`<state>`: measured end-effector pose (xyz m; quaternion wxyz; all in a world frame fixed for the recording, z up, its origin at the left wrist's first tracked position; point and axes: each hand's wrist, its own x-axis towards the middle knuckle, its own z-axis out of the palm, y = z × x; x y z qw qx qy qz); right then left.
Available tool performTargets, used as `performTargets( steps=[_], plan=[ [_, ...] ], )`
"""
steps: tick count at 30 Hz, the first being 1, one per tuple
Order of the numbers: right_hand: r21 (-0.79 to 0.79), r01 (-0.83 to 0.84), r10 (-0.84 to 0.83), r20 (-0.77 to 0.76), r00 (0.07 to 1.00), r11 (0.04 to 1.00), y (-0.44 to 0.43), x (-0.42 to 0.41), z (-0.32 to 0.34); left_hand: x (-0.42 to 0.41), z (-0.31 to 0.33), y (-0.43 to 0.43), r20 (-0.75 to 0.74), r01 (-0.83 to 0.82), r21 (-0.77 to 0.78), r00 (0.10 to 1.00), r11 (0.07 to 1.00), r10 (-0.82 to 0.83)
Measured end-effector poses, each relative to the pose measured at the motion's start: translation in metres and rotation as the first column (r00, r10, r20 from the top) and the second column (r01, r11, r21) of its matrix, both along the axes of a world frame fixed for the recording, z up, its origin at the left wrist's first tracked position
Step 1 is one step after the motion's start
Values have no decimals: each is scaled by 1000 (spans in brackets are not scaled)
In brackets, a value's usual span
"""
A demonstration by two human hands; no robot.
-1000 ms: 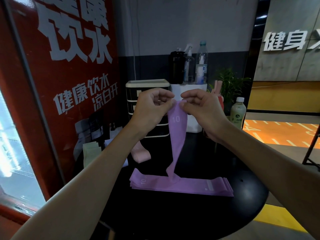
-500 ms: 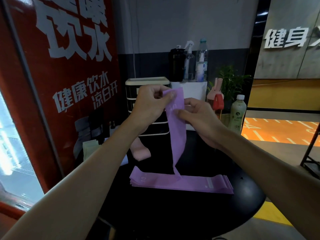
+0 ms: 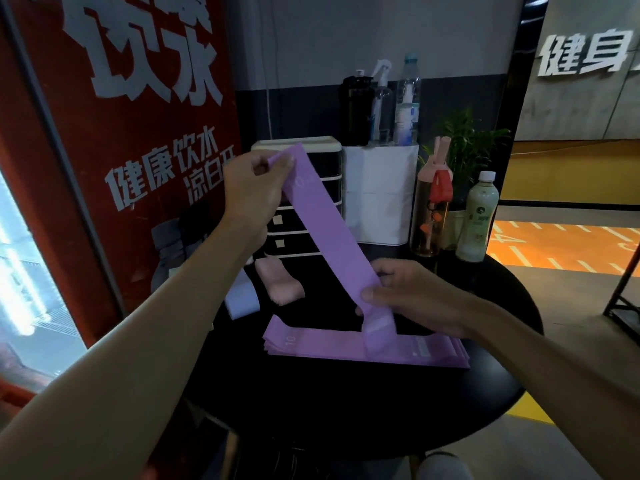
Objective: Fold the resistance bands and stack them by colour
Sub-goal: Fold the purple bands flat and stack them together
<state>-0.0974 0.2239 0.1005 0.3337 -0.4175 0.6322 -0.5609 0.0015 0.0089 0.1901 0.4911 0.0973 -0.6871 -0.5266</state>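
Left hand high, right hand low, pinching purple band taut.

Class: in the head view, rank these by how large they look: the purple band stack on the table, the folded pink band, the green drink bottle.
1. purple band stack
2. green drink bottle and folded pink band: these look alike in size, and they lie at different depths, so I leave them unranked.

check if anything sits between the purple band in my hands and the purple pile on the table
Nothing visible does. The purple band, pinched by the left hand and the right hand, hangs with its lower end right over the purple pile. The pink band lies off to the left.
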Motion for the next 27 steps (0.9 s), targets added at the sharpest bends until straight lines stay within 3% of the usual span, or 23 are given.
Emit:
performTargets(
  steps=[4,10,14,18,27],
  plan=[
    [77,-39,40,-16,999,996,21,-12,-16,11,-24,-13,42,-75,59,996,995,73],
    [124,180,-171,-81,982,976,48,-35,-36,30,-91,-26,181,-190,153,970,970,161],
    [112,402,-365,-257,895,909,55,-44,-49,41,-134,-24,286,-204,63,942,977,178],
    [42,521,-470,-377,798,852,56,-49,-66,46,-164,-24,350,-177,-58,918,982,186],
    [82,561,-445,-518,730,824,61,-60,-85,55,-195,-24,391,-98,-155,908,983,152]
  ],
)
